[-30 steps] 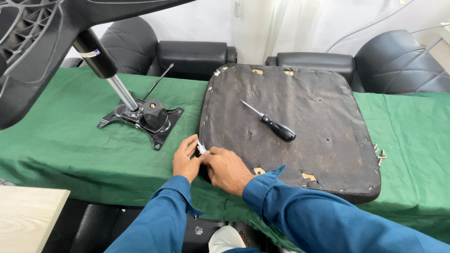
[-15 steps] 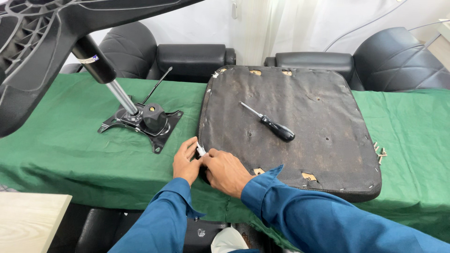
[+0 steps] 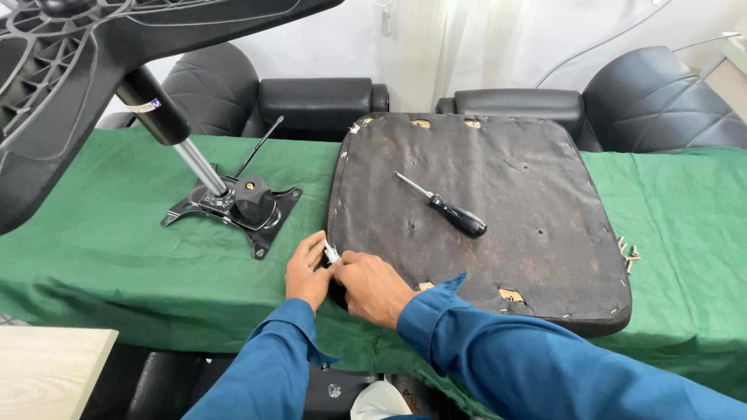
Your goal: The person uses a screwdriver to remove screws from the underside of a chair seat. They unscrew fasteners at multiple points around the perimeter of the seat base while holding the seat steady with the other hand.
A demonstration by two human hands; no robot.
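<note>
- I see a long counter [image 3: 117, 249] with a green cloth over it. The cloth hangs over the near edge, right by my arms.
- Behind the counter are black leather chairs [image 3: 311, 101] and a white wall with a pale curtain.
- A big black chair base [image 3: 70, 70] leans over the far left corner. Its shiny post runs down to a black metal plate [image 3: 233, 206] lying flat on the cloth.
- A big dark seat pad [image 3: 482, 218] lies upside down in the middle. Its near edge sits right at the edge of the counter.
- There is open green cloth between the metal plate and the seat pad, and more on the far right.
- A pale wooden top [image 3: 47, 365] shows at the bottom left, lower than the counter.
- A screwdriver [image 3: 443, 206] with a black handle lies on the seat pad, well apart from my hands.
- My left hand [image 3: 305, 274] and my right hand [image 3: 372, 288] are close together at the near left corner of the pad.
- Both hands pinch a small white piece [image 3: 331, 253] at that corner. The fingers are curled tight around it.
- A few small metal screws [image 3: 629, 253] lie on the cloth just beside the pad's right edge.
</note>
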